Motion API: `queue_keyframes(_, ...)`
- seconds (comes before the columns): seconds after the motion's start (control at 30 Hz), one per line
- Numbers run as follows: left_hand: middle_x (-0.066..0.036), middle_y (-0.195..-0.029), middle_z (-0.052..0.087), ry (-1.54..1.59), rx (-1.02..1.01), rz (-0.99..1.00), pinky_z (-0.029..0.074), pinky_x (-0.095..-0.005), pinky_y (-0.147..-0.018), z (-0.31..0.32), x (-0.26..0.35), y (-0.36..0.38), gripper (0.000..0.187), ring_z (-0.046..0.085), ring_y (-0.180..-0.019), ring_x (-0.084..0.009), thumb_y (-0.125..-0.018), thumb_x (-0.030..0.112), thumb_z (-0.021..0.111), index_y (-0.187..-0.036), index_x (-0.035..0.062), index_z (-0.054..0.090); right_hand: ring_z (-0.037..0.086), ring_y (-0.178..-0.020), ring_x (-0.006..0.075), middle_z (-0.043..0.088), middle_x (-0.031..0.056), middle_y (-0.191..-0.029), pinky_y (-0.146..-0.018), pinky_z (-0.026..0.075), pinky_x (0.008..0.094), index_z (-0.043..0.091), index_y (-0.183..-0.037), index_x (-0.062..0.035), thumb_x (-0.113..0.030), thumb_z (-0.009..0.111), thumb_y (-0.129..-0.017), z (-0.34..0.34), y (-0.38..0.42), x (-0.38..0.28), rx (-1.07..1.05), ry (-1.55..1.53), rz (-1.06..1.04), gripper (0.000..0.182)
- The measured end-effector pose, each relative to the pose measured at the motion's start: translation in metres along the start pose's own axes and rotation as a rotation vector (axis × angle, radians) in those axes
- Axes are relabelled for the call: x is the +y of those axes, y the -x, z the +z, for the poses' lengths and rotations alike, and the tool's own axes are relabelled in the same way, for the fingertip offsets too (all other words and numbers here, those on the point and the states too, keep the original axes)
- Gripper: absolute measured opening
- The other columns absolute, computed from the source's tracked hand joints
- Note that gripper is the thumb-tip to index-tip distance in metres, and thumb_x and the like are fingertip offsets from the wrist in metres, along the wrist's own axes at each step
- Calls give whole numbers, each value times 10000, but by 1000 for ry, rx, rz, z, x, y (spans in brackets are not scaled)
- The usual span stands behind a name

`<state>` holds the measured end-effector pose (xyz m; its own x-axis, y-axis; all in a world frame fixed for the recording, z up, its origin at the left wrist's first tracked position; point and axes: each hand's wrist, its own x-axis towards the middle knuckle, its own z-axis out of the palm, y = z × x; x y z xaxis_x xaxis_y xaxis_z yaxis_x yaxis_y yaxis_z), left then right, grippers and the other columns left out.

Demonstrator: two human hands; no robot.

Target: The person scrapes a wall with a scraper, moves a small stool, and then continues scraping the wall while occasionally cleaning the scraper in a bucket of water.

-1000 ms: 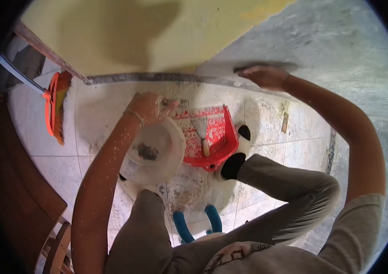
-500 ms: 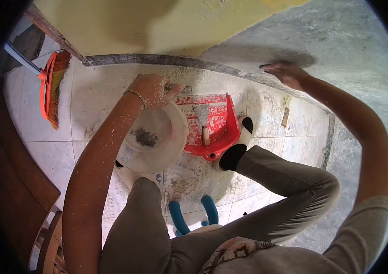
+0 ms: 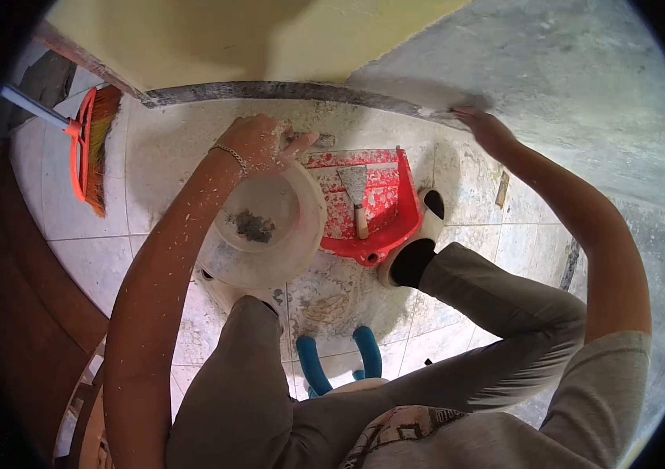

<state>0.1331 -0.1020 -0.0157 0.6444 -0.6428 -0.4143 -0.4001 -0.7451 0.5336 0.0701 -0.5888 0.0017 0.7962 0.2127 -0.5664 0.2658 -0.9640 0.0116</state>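
Observation:
My left hand (image 3: 260,144), speckled with plaster crumbs and wearing a bracelet, is closed above the far rim of a whitish plastic tub (image 3: 301,227). A small flat tool (image 3: 321,141) with a greyish blade shows by its fingers, its handle mostly hidden by the hand. Grey lumpy mix (image 3: 250,225) lies at the bottom of the tub. My right hand (image 3: 490,133) reaches to the foot of the grey wall (image 3: 567,78), fingers stretched out at its surface. Between the hands, a wooden-handled scraper (image 3: 356,195) lies in a plaster-spattered red dustpan (image 3: 395,238).
An orange broom (image 3: 86,148) stands at the left, beside dark wooden furniture (image 3: 27,289). My shoes (image 3: 410,264) flank the tub and dustpan on the stained tile floor (image 3: 324,305). Blue stool legs (image 3: 367,352) show between my knees. A small strip (image 3: 502,190) lies at the right.
The view has shifted slightly, so the tub and dustpan sit a little further right. My right hand stays at the wall's foot, its dark shadow there now smaller.

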Motion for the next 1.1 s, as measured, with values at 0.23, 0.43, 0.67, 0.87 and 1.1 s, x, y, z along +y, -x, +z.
queue_keyframes(0.23,-219,-924,729,18,34,0,505,-467,-978,10,-8,-3,751,700,-971,-362,-931,722,450,-1026,37,742,589,-1242,332,630,197,-1316,-1117,426,429,597,-1320,-23,-123,528,-980,-29,101,-13,18,636,-216,362)
queue_keyframes(0.43,-197,-877,730,39,17,-14,546,-436,-883,9,-7,-6,690,715,-868,-325,-926,688,522,-1053,43,733,688,-899,150,735,111,-960,-812,577,329,709,-1084,19,-158,632,-998,-32,44,-182,21,-850,74,211)
queue_keyframes(0.67,-210,-864,725,26,21,-6,543,-453,-900,8,-8,-4,694,715,-885,-350,-931,689,509,-1038,43,738,665,-931,179,670,108,-1009,-869,606,353,647,-1074,51,-181,628,-1007,53,-16,-238,25,-1624,276,242)
queue_keyframes(0.87,-244,-1045,709,8,39,0,517,-470,-973,8,-8,-1,731,680,-1029,-373,-948,680,437,-1014,22,747,651,-1055,210,655,120,-1145,-907,609,388,616,-1180,33,-170,601,-1019,63,-4,-240,56,-1799,457,259)
queue_keyframes(1.1,-244,-1085,703,43,11,-24,510,-463,-985,7,-11,-2,732,671,-1057,-364,-932,695,458,-1023,28,744,700,-914,203,685,133,-1100,-838,621,359,645,-1185,12,-245,596,-1027,66,-25,-244,430,-1467,735,306)
